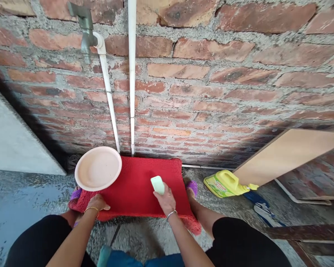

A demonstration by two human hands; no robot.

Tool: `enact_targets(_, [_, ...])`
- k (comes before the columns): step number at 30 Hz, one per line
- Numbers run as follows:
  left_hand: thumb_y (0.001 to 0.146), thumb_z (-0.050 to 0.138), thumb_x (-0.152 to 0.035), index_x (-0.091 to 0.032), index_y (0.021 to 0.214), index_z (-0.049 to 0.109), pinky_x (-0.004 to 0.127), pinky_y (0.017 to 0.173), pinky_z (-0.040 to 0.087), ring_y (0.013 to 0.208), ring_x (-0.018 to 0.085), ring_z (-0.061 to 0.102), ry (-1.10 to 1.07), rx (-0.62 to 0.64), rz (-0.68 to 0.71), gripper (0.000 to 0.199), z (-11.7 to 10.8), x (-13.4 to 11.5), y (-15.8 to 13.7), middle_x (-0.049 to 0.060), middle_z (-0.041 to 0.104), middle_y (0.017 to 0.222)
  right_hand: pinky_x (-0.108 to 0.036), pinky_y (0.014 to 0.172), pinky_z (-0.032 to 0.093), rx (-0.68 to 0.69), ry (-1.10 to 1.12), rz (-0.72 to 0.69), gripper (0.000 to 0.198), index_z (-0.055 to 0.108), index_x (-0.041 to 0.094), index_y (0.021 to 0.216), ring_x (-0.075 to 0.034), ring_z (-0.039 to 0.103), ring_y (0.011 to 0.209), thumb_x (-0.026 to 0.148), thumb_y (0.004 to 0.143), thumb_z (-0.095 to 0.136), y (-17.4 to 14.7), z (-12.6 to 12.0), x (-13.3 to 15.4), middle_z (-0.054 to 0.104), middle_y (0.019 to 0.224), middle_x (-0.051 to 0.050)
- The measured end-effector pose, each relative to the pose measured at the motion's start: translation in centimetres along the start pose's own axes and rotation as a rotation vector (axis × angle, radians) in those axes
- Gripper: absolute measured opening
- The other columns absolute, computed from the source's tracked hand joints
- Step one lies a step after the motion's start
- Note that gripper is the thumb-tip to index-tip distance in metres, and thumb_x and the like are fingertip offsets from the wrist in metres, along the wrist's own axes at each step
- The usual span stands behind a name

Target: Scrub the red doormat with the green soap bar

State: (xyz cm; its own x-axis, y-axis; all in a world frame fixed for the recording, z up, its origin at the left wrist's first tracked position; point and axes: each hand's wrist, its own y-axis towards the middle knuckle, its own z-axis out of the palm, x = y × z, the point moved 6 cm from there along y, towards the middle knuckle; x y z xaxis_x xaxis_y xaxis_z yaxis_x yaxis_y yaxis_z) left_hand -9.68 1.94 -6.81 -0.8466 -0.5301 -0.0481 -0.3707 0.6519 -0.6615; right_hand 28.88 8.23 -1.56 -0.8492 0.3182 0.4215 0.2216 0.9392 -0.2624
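Observation:
A red mat [144, 178] with a rough, fringed border lies spread in front of me, between my feet. My right hand [167, 200] is closed round a pale green bar of soap [157, 184], held at the mat's middle right. On the mat's front left part rests my left hand [98, 203], thumb apart from the fingers; its fingertips are hard to make out. Just beyond that hand, a pale pink basin [100, 168] stands over the mat's far left corner. No contents are visible in the basin.
A brick wall [195, 92] with a tap [86, 35] and white pipes [132, 74] rises behind the mat. To the right stand a yellow detergent jug [225, 182], a leaning tan board [292, 152] and slippers [267, 214]. A grey slab [13, 137] and wet floor lie left.

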Motion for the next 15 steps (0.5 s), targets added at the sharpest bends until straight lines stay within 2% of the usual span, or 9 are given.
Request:
enact_targets(3, [0.054,0.080,-0.036,-0.009,0.117,0.063,0.034,0.099,0.050,0.122,0.032,0.060,-0.013,0.061,-0.014,0.071,-0.7,-0.3,-1.0,0.023,0.064,0.130,-0.029,0.084,0.048,0.158,-0.061,-0.161,0.074,0.044,0.032,0.142,-0.024,0.064,0.108,0.039,0.073,0.070,-1.4,3.9,6.0,0.063,0.123,-0.008])
enact_targets(6, [0.055,0.080,-0.035,-0.006,0.123,0.060,0.036,0.100,0.049,0.124,0.033,0.059,-0.021,0.063,-0.027,0.076,-1.3,-0.4,-1.6,0.024,0.062,0.131,-0.029,0.082,0.048,0.234,-0.079,-0.233,0.079,0.044,0.034,0.142,-0.025,0.064,0.108,0.037,0.069,0.073,-2.2,5.3,8.3,0.064,0.122,-0.006])
enact_targets(9, [0.056,0.079,-0.035,-0.006,0.123,0.060,0.035,0.100,0.049,0.123,0.033,0.059,-0.023,0.057,-0.010,0.075,-1.5,-0.6,-2.1,0.024,0.063,0.131,-0.031,0.086,0.047,0.232,-0.088,-0.213,0.074,0.044,0.033,0.142,-0.025,0.063,0.109,0.037,0.072,0.070,-1.7,4.2,6.7,0.064,0.122,-0.007])
enact_targets(13, [0.055,0.080,-0.034,-0.007,0.123,0.061,0.033,0.099,0.050,0.123,0.032,0.059,-0.040,0.051,-0.006,0.076,-1.8,-0.7,-2.3,0.024,0.063,0.131,-0.032,0.084,0.048,0.169,-0.071,-0.019,0.064,0.043,0.026,0.142,-0.025,0.064,0.110,0.042,0.082,0.059,-0.1,1.7,2.0,0.063,0.123,-0.010])
enact_targets(15, [0.054,0.081,-0.033,-0.007,0.123,0.061,0.034,0.100,0.049,0.124,0.033,0.059,-0.050,0.046,-0.005,0.077,-1.9,-0.7,-2.4,0.023,0.063,0.130,-0.033,0.082,0.049,0.134,-0.045,0.028,0.064,0.042,0.025,0.141,-0.025,0.064,0.108,0.045,0.082,0.058,0.3,1.4,1.3,0.063,0.122,-0.011])
